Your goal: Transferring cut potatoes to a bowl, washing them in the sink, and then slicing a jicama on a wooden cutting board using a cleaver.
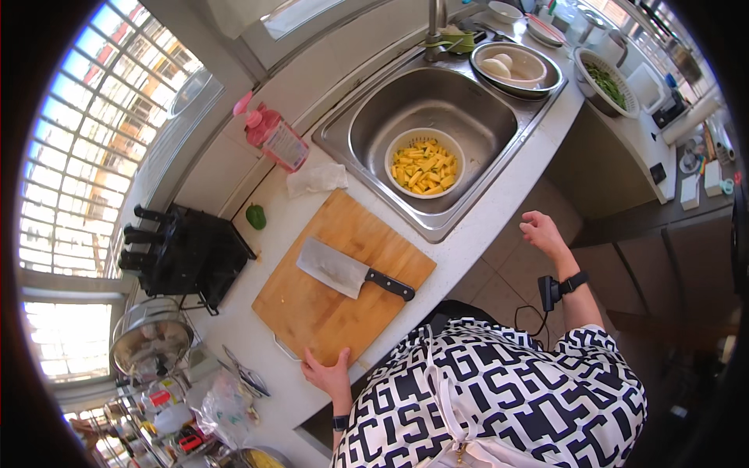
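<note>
My left hand (pixel 329 374) rests with fingers spread at the near left corner of a wooden cutting board (pixel 351 222), by its metal handle. A cleaver (pixel 336 269) with a black riveted handle lies flat on the board. My right hand (pixel 541 232) hangs in the air beyond the counter's edge, fingers loosely curled, holding nothing that I can see. In the steel sink (pixel 374 105) stands a white colander (pixel 392 175) full of cut yellow pieces (pixel 424 167). A green pepper (pixel 256 216) lies on the counter behind the board.
A pink pump bottle (pixel 278 137) and a white cloth (pixel 318 179) stand and lie near the sink. Left are a black knife block (pixel 187 251), scissors (pixel 248 374) and a plastic bag (pixel 225 409). Right are a bowl of pale round items (pixel 509 64) and a basket of greens (pixel 605 82).
</note>
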